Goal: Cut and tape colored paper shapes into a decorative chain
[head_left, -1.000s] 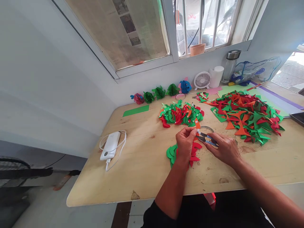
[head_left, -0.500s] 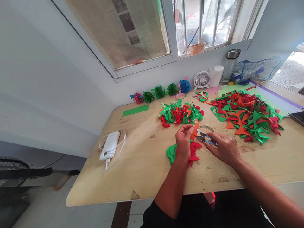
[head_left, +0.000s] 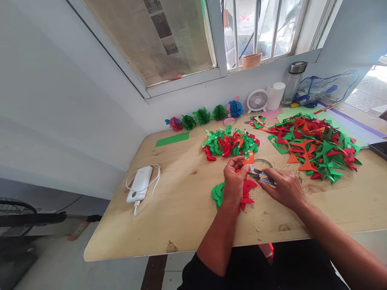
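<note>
Between thumb and fingers, my left hand [head_left: 235, 179] pinches an orange paper piece [head_left: 249, 157] with small white patches on it. My right hand [head_left: 284, 186] is closed on small thread snips [head_left: 261, 177], whose blades point left, close to the left fingertips and the paper. Behind the snips a roll of tape [head_left: 263, 162] lies on the table. Under and beside my left wrist are red paper cutouts [head_left: 248, 191] and green paper cutouts [head_left: 217, 195], partly hidden by the hand. Just beyond sits a heap of curved green and red pieces [head_left: 231, 144], several with white patches.
A large pile of paper scraps [head_left: 314, 145] covers the right side of the wooden table [head_left: 181, 209]. A white power bank [head_left: 140, 184] with cable lies left. Folded paper figures [head_left: 202, 116], a small fan [head_left: 257, 100] and a glass bottle [head_left: 294, 82] stand along the wall.
The orange paper piece has turned in my left fingers and now sits higher, tilted above the thumb. The snips have shifted slightly left, with their blades closer to my left fingertips.
</note>
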Demonstrator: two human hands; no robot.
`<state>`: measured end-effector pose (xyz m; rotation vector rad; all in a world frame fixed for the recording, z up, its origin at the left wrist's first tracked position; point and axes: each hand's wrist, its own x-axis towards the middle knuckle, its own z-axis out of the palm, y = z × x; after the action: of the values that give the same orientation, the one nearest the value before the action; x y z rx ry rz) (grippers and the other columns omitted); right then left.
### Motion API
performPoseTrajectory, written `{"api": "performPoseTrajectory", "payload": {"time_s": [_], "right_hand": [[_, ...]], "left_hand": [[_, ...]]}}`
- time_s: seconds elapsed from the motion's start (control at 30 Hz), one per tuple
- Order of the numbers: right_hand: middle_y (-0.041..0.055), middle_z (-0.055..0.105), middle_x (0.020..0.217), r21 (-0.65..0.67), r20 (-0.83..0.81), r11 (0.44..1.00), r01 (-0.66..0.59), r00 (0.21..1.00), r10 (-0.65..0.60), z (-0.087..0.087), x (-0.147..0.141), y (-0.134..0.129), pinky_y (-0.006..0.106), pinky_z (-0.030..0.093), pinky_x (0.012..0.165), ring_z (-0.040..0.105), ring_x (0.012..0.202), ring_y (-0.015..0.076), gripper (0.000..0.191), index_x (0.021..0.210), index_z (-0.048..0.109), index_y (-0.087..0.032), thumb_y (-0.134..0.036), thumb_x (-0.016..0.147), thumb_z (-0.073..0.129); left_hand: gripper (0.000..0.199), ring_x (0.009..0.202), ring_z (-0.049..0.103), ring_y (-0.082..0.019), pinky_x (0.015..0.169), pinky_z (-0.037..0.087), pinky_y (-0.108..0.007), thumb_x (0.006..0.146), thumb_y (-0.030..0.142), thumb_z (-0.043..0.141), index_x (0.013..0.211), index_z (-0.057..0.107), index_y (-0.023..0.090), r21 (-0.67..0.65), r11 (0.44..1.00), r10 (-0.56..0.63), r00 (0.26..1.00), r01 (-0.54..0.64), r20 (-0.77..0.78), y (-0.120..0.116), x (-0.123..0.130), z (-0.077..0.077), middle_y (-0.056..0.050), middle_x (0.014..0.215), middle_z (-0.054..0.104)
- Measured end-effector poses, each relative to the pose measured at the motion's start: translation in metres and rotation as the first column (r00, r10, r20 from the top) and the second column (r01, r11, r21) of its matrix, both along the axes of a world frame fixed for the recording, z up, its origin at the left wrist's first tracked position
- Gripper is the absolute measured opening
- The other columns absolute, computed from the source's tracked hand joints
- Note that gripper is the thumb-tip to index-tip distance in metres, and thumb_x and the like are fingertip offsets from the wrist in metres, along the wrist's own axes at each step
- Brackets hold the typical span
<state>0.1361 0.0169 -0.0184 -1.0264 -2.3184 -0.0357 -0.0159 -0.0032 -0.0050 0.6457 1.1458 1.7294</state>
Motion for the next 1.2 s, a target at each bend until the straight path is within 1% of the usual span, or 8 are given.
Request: {"api": "performPoseTrajectory", "payload": {"time_s": [0.17,0.33,0.47,0.67,0.8,0.97,1.03,1.2], "right_hand": [[0.001,0.065,0.063,-0.015,0.025,1.0,0.006,1.0,-0.006,0.0,0.0,0.0,0.025,0.032,0.052,0.061,0.058,0.0156,0.025,0.083,0.062,-0.021,-0.044,0.085,0.051],[0.0007,0.064,0.062,-0.029,0.03,1.0,-0.003,1.0,0.004,0.0,0.0,-0.001,0.025,0.031,0.052,0.061,0.058,0.0155,0.025,0.083,0.062,-0.02,-0.044,0.084,0.052],[0.0006,0.062,0.061,-0.03,0.028,0.999,0.016,0.999,-0.015,-0.001,0.0,0.0,0.025,0.031,0.052,0.06,0.057,0.0156,0.027,0.082,0.062,-0.02,-0.045,0.085,0.052],[0.0019,0.063,0.061,-0.042,0.014,0.998,0.054,0.998,-0.053,0.001,0.0,0.0,0.025,0.032,0.052,0.061,0.057,0.0164,0.031,0.083,0.063,-0.019,-0.046,0.086,0.049],[0.0034,0.067,0.067,-0.079,0.052,0.982,0.169,0.985,-0.165,-0.001,0.002,0.002,0.025,0.029,0.049,0.063,0.059,0.0186,0.033,0.087,0.064,-0.021,-0.049,0.085,0.047],[0.0028,0.068,0.069,-0.121,0.165,0.932,0.342,0.933,-0.321,-0.003,0.008,0.006,0.026,0.024,0.047,0.06,0.053,0.0184,0.032,0.088,0.065,-0.023,-0.051,0.082,0.05],[0.0019,0.068,0.073,-0.14,0.208,0.925,0.353,0.924,-0.321,-0.003,0.013,0.005,0.026,0.024,0.047,0.06,0.055,0.0174,0.03,0.085,0.064,-0.023,-0.049,0.083,0.05],[0.0026,0.065,0.081,-0.123,0.27,0.95,0.288,0.931,-0.247,-0.007,0.025,0.0,0.028,0.029,0.051,0.061,0.065,0.0179,0.028,0.085,0.064,-0.023,-0.045,0.085,0.047]], "left_hand": [[0.027,0.059,0.056,-0.008,0.06,0.045,-0.021,0.063,0.019,0.069,0.088,0.062,0.015,0.008,0.999,0.036,0.999,-0.036,-0.025,0.0,0.001,0.001,0.001,0.067,0.06],[0.027,0.064,0.06,-0.01,0.065,0.048,-0.023,0.063,0.02,0.071,0.089,0.063,0.015,0.011,0.995,0.1,0.995,-0.1,0.013,0.001,0.0,0.001,0.0,0.07,0.061],[0.029,0.066,0.063,-0.012,0.066,0.049,-0.025,0.065,0.025,0.071,0.091,0.063,0.015,0.004,0.996,0.087,0.996,-0.087,0.036,0.002,0.0,-0.001,-0.002,0.073,0.064],[0.029,0.067,0.064,-0.011,0.068,0.049,-0.023,0.065,0.021,0.07,0.093,0.063,0.015,0.01,0.994,0.104,0.993,-0.105,0.048,0.002,-0.001,-0.003,-0.002,0.075,0.066],[0.029,0.067,0.064,-0.011,0.069,0.049,-0.024,0.065,0.019,0.069,0.093,0.062,0.015,0.003,0.993,0.114,0.993,-0.114,0.039,0.002,-0.001,-0.003,-0.002,0.076,0.066],[0.03,0.068,0.064,-0.012,0.069,0.049,-0.025,0.064,0.019,0.069,0.093,0.062,0.015,-0.02,0.995,0.099,0.994,-0.099,0.035,0.002,0.001,-0.003,-0.003,0.077,0.067],[0.03,0.068,0.064,-0.012,0.069,0.05,-0.025,0.064,0.019,0.069,0.093,0.062,0.015,-0.024,0.996,0.091,0.995,-0.091,0.032,0.002,0.002,-0.004,-0.003,0.077,0.067],[0.032,0.068,0.064,-0.012,0.069,0.049,-0.025,0.064,0.019,0.069,0.095,0.062,0.016,-0.018,0.999,0.047,0.999,-0.047,0.021,0.0,0.005,-0.005,-0.003,0.076,0.067]]}}
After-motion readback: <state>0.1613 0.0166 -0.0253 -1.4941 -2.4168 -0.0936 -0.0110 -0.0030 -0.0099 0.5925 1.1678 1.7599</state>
